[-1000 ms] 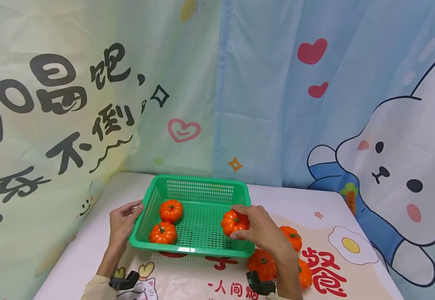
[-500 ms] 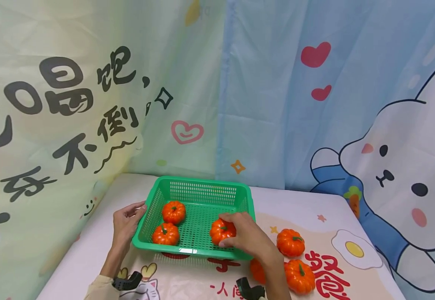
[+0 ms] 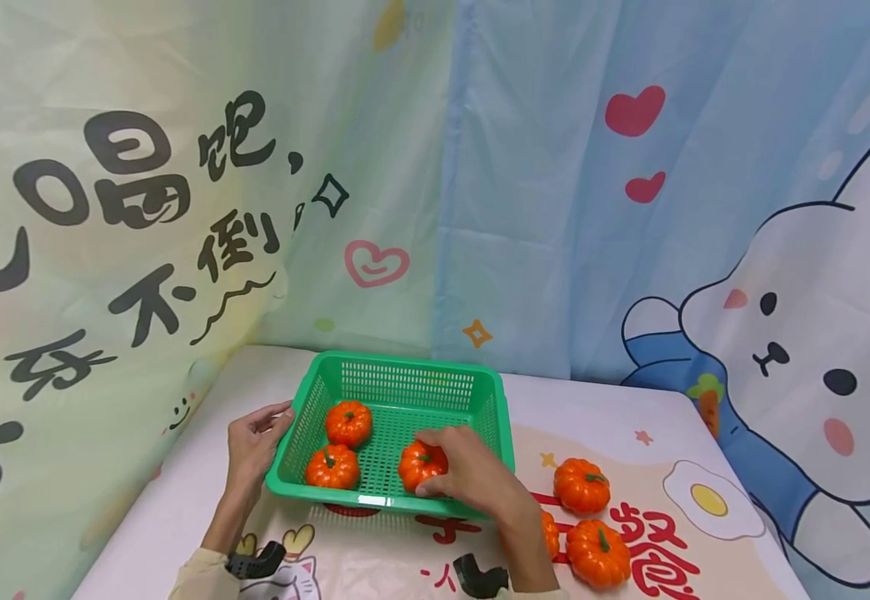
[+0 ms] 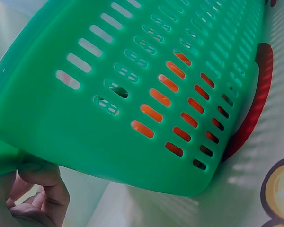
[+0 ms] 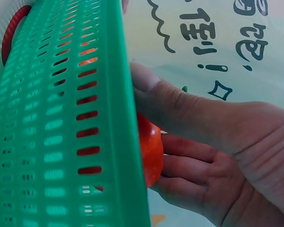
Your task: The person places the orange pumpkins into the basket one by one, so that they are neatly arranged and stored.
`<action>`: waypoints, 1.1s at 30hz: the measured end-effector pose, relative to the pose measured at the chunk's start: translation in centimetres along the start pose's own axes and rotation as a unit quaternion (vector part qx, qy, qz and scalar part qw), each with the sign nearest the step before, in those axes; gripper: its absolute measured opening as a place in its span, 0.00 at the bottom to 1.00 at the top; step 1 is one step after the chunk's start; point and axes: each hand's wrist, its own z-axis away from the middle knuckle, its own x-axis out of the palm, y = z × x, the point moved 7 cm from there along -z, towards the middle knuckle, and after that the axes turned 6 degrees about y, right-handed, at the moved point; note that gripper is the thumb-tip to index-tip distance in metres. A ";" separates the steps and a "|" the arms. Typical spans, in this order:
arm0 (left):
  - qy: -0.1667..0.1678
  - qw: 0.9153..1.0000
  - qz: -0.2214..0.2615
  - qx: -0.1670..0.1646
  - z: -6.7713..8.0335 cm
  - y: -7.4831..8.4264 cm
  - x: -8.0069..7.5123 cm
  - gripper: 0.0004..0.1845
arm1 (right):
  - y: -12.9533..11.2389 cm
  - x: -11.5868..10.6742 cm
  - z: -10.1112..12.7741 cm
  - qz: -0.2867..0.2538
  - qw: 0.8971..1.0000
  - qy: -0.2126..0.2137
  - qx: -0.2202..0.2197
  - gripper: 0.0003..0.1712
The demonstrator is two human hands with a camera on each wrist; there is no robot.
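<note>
A green plastic basket (image 3: 390, 500) with slotted walls stands on the table. My left hand (image 3: 255, 442) pinches its left rim; in the left wrist view the curled fingers (image 4: 49, 187) sit at the rim's corner. Inside, on the left, two small orange pumpkins lie one behind the other, a rear pumpkin (image 3: 348, 423) and a front pumpkin (image 3: 332, 467). My right hand (image 3: 472, 471) reaches over the basket's front right and grips a third pumpkin (image 3: 418, 467) between thumb and fingers. In the right wrist view that pumpkin (image 5: 151, 151) shows partly behind the basket wall.
Right of the basket, more pumpkins rest on the table: a back pumpkin (image 3: 582, 486), a front pumpkin (image 3: 598, 554) and one partly hidden pumpkin (image 3: 550, 533) behind my right forearm. A printed curtain (image 3: 510, 208) hangs right behind the table (image 3: 555, 404).
My right hand has carried its pumpkin leftward and slightly down inside the basket, towards the other two. My left hand keeps its hold on the rim. The view has shifted slightly.
</note>
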 end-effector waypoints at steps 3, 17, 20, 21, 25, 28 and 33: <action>-0.001 1.000 0.005 -0.001 0.0 -0.1 0.0 0.17 | -0.1 0.4 -0.4 0.003 1.000 -0.003 -0.001 0.35; -0.005 1.000 0.011 -0.002 0.0 -0.2 0.1 0.18 | -0.5 2.6 -2.0 -0.003 0.999 -0.022 -0.046 0.28; -0.004 1.000 0.014 -0.004 0.0 -0.2 0.1 0.18 | -0.6 2.9 -2.2 0.004 0.999 -0.024 -0.045 0.28; -0.004 1.000 0.015 -0.005 0.0 -0.2 0.1 0.18 | -0.6 3.0 -2.2 0.005 0.999 -0.025 -0.044 0.30; -0.004 1.000 0.016 -0.006 0.0 -0.3 0.1 0.18 | -0.7 3.4 -2.3 0.010 0.999 -0.030 -0.040 0.30; -0.004 1.000 0.016 -0.005 -0.1 -0.3 0.1 0.18 | -0.6 3.7 -2.5 0.014 0.999 -0.032 -0.035 0.31; -0.003 1.000 0.018 -0.001 -0.3 -0.3 0.1 0.18 | -0.4 4.1 -2.7 0.023 0.999 -0.032 -0.027 0.34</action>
